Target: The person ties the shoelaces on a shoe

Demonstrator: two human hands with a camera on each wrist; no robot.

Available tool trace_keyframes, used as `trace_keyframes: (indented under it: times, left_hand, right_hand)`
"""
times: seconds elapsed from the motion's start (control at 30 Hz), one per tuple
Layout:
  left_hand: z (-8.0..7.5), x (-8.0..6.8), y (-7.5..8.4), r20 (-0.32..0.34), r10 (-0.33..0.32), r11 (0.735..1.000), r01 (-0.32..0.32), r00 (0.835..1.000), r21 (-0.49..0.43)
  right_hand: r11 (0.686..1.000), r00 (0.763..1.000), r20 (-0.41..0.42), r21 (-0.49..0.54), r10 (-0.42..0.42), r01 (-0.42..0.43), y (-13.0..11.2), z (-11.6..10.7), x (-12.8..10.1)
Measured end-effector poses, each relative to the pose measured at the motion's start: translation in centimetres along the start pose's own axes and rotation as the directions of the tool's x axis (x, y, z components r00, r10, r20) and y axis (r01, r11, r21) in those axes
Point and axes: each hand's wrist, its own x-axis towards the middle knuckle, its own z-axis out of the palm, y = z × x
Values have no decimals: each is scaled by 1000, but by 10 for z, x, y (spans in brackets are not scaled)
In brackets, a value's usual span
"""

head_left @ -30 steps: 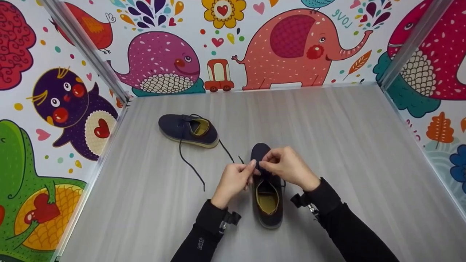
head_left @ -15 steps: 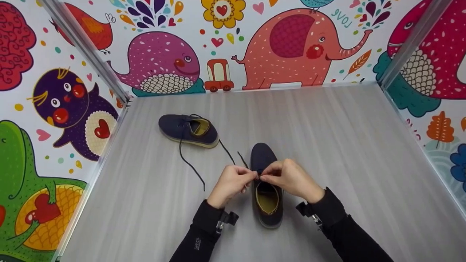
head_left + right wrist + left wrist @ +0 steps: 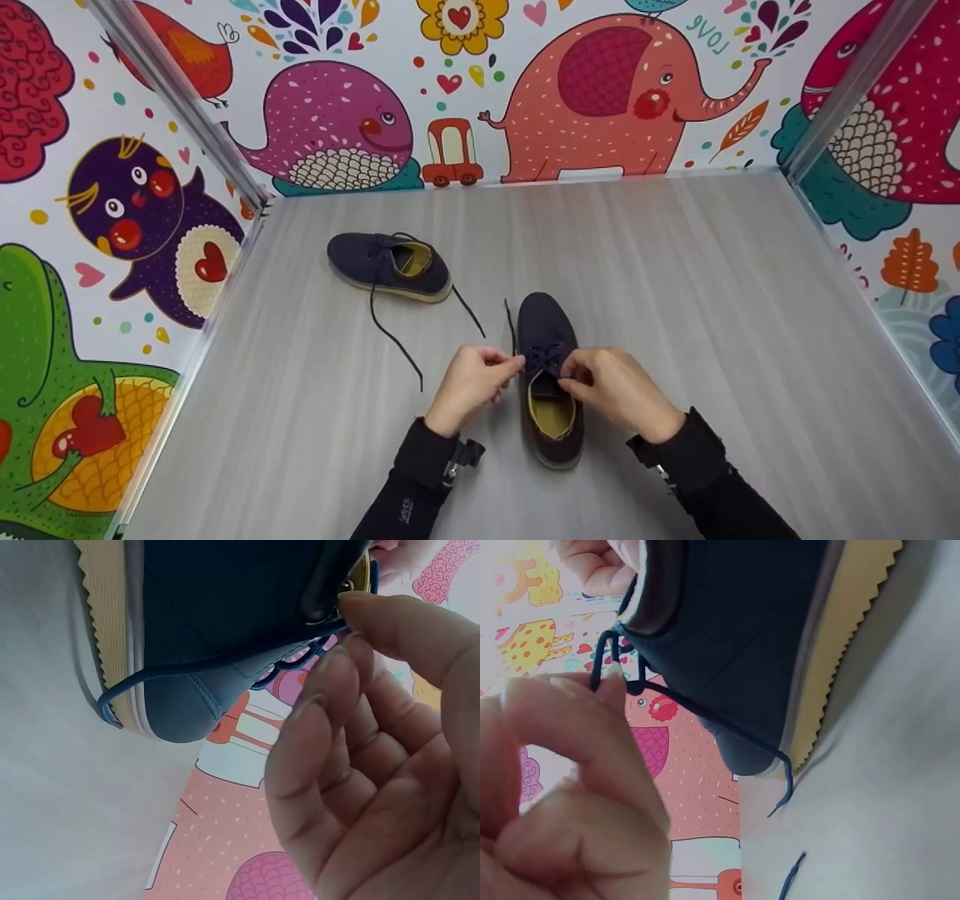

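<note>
A dark navy shoe (image 3: 544, 319) with a yellow lining stands on the grey floor, toe pointing away. My left hand (image 3: 476, 382) is at its left side, thumb and forefinger pinching a loop of the dark shoelace (image 3: 600, 660). A free lace tail (image 3: 742, 731) runs down past the sole in the left wrist view. On the shoe's other side, my right hand (image 3: 619, 390) pinches the lace beside the opening. From those fingertips, more lace (image 3: 217, 660) stretches along the shoe's side in the right wrist view. A bow-like knot (image 3: 541, 358) lies over the tongue between both hands.
A matching navy shoe (image 3: 356, 259) lies at the back left with its laces (image 3: 394, 341) loose on the floor (image 3: 697, 300). Printed cartoon wall panels (image 3: 480, 97) enclose the floor at the back and both sides.
My hands have come back from near the toe toward the opening, then drawn apart to either side. The knot shows between them now, and the left lace tail has swung nearer the shoe.
</note>
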Motion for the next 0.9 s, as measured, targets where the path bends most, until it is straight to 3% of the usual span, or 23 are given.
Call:
trace_keyframes:
  times: [0.17,0.37,0.6,0.77,0.9]
  left_hand:
    - [3,1,1,-15,39,999,-38,999,28]
    - [4,2,2,-19,52,998,-51,998,40]
    - [5,2,3,-30,58,997,-56,998,54]
    - [5,2,4,-49,58,996,-54,997,69]
    - [6,2,4,-65,56,995,-51,996,86]
  right_hand:
    - [998,998,-48,-26,-50,49,-3,-6,-5]
    - [991,993,-30,-69,-118,116,-6,-18,1]
    - [957,963,-10,-121,-268,265,-8,-29,22]
    - [940,946,62,-110,-318,323,-6,-27,47]
    - [958,946,178,-50,-269,282,-3,-22,62]
